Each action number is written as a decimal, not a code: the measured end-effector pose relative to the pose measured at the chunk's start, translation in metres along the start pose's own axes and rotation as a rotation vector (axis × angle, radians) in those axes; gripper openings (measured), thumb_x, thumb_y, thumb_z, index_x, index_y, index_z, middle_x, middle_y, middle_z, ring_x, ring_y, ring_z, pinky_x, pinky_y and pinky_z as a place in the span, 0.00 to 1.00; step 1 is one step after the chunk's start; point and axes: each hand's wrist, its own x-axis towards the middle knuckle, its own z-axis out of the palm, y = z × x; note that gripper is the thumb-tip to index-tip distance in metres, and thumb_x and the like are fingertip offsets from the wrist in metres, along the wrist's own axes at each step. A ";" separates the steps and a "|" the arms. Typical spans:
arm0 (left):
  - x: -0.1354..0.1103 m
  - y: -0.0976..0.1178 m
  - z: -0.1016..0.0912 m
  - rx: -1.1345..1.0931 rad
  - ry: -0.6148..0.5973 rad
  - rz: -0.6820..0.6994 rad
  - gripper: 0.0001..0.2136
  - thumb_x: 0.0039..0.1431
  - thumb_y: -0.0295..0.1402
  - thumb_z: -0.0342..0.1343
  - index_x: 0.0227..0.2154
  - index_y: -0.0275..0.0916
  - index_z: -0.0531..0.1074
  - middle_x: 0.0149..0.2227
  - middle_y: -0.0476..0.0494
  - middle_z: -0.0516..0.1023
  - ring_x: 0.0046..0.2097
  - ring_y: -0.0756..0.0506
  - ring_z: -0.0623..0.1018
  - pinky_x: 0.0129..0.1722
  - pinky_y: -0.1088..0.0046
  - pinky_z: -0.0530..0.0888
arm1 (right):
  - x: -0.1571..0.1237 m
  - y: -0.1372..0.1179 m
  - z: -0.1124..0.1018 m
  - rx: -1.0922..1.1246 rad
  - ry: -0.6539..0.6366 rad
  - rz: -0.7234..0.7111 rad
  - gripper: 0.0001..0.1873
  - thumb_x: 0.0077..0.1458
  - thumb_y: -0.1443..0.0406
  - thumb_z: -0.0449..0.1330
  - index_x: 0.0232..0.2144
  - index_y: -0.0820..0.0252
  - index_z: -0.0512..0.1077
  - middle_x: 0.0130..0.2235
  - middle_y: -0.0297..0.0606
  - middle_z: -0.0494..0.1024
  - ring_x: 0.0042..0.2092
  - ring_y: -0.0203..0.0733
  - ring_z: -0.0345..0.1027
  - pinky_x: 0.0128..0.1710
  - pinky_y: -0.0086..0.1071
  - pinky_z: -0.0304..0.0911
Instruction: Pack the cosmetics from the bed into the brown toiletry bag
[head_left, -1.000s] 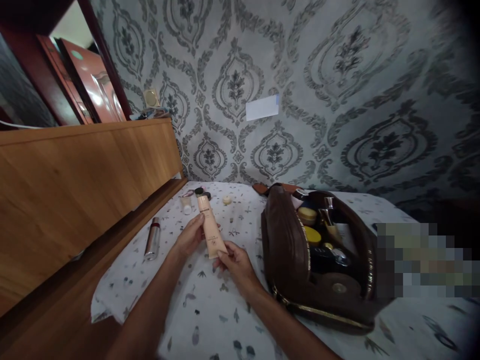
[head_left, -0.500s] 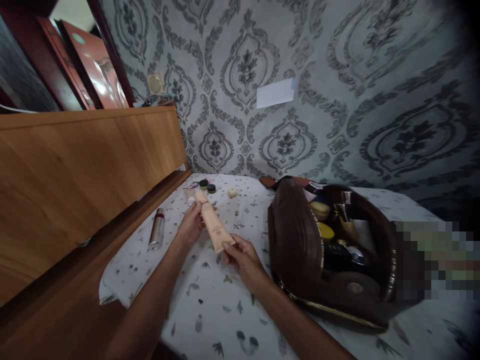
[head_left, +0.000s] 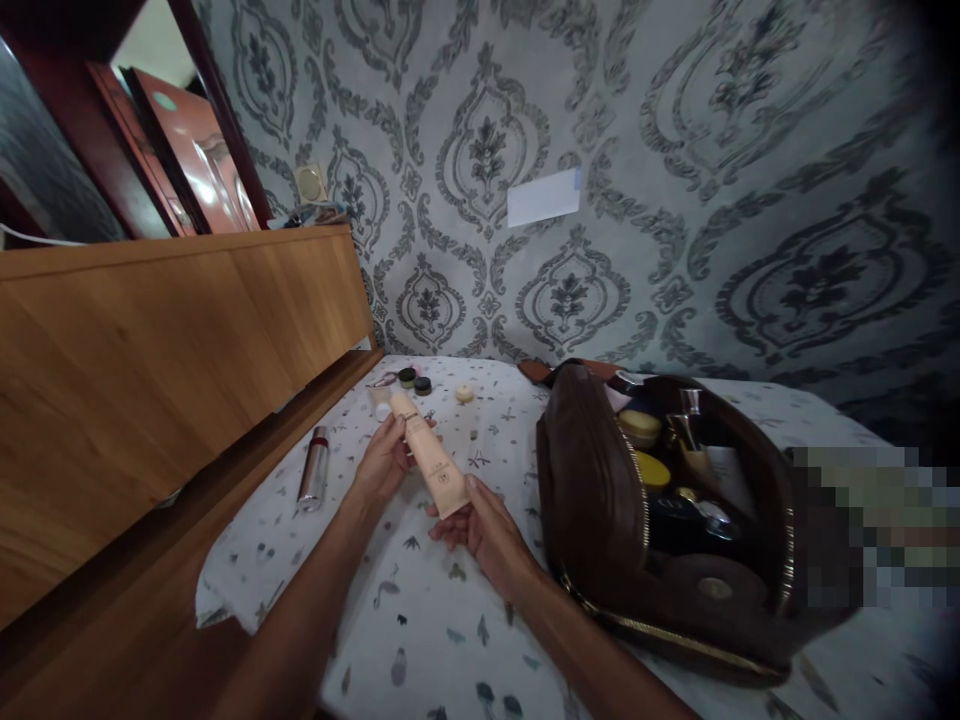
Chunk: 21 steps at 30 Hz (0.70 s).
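Hiding parts of a smooth, flat-ended beige tube [head_left: 429, 452], my left hand [head_left: 381, 460] and right hand [head_left: 487, 530] grip it; I cannot read its small print [head_left: 441, 478].

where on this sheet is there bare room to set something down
Bare sheet lies between the forearms, and between the silver bottle and left forearm. Crowded: the far-left corner around the dark jars, and inside the brown bag.
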 end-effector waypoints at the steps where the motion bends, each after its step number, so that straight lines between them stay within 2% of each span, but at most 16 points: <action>1: 0.000 0.000 0.000 -0.001 -0.001 0.001 0.18 0.57 0.43 0.60 0.46 0.40 0.66 0.41 0.40 0.81 0.37 0.42 0.82 0.34 0.69 0.76 | 0.001 0.000 -0.001 0.013 0.008 0.007 0.28 0.50 0.42 0.61 0.36 0.60 0.69 0.28 0.42 0.81 0.23 0.41 0.74 0.20 0.28 0.60; 8: 0.002 -0.001 -0.002 -0.028 -0.006 -0.019 0.19 0.60 0.48 0.55 0.45 0.38 0.69 0.43 0.38 0.80 0.39 0.42 0.81 0.37 0.69 0.76 | 0.005 0.002 -0.005 0.065 0.049 0.010 0.24 0.56 0.45 0.58 0.33 0.61 0.72 0.27 0.44 0.80 0.22 0.40 0.72 0.20 0.29 0.61; 13: 0.005 0.004 -0.003 -0.018 0.061 -0.039 0.22 0.63 0.52 0.49 0.40 0.36 0.72 0.38 0.38 0.81 0.36 0.43 0.81 0.34 0.70 0.76 | 0.006 0.002 -0.005 0.082 0.096 0.030 0.23 0.54 0.47 0.61 0.33 0.62 0.73 0.25 0.43 0.80 0.22 0.40 0.73 0.22 0.29 0.64; 18: 0.005 0.003 -0.004 -0.045 0.111 0.081 0.19 0.60 0.49 0.55 0.43 0.37 0.71 0.36 0.43 0.79 0.36 0.46 0.79 0.33 0.74 0.74 | 0.005 0.001 -0.003 0.098 0.089 0.017 0.22 0.51 0.48 0.65 0.34 0.62 0.73 0.27 0.43 0.81 0.26 0.41 0.75 0.27 0.30 0.68; 21: 0.005 0.002 -0.006 -0.062 0.143 0.158 0.16 0.57 0.45 0.60 0.41 0.38 0.72 0.36 0.47 0.78 0.36 0.48 0.77 0.33 0.77 0.72 | 0.006 -0.001 -0.002 0.130 0.116 0.058 0.22 0.53 0.48 0.63 0.33 0.63 0.74 0.27 0.43 0.80 0.26 0.41 0.75 0.28 0.30 0.69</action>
